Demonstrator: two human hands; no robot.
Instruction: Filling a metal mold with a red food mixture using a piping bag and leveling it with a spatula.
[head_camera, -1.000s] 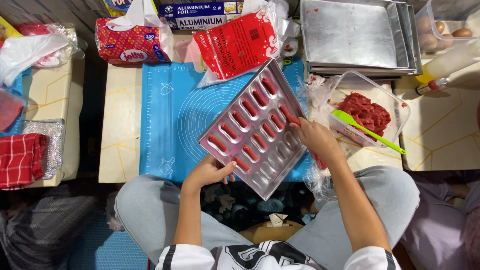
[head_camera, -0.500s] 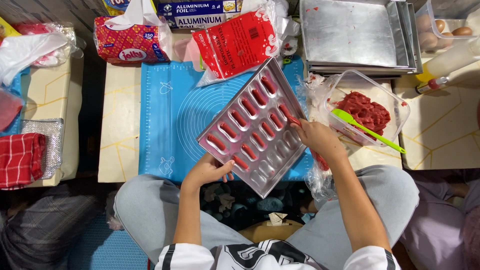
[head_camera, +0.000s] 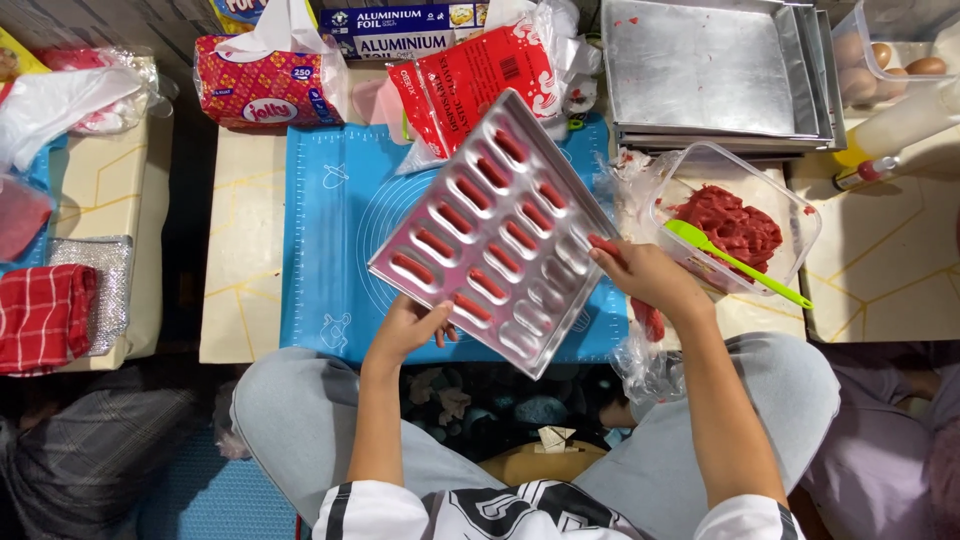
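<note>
- The person sits cross-legged in grey trousers at the near edge of a low pale table (head_camera: 240, 250), forearms reaching out over the knees.
- The left hand (head_camera: 408, 325) curls around the near-left edge of a silver metal mould tray with oblong cavities (head_camera: 500, 230), fingers tucked beneath it and thumb on top.
- The tray is tilted, held above a blue silicone baking mat (head_camera: 330, 220) (many of its cavities hold strips of red batter, while several at the near-right corner look bare).
- The right hand (head_camera: 650, 280) is closed around a clear piping bag smeared with red (head_camera: 645, 330), its tip at the tray's right edge.
- Just right of that hand stands a clear plastic tub of red batter (head_camera: 735, 225) with a green spatula (head_camera: 735, 262) resting across it.
- Farther back sit stacked flat steel baking sheets (head_camera: 710, 65) on the right, a red plastic packet (head_camera: 480, 75) in the middle and a red tissue pack (head_camera: 260, 85) on the left.
</note>
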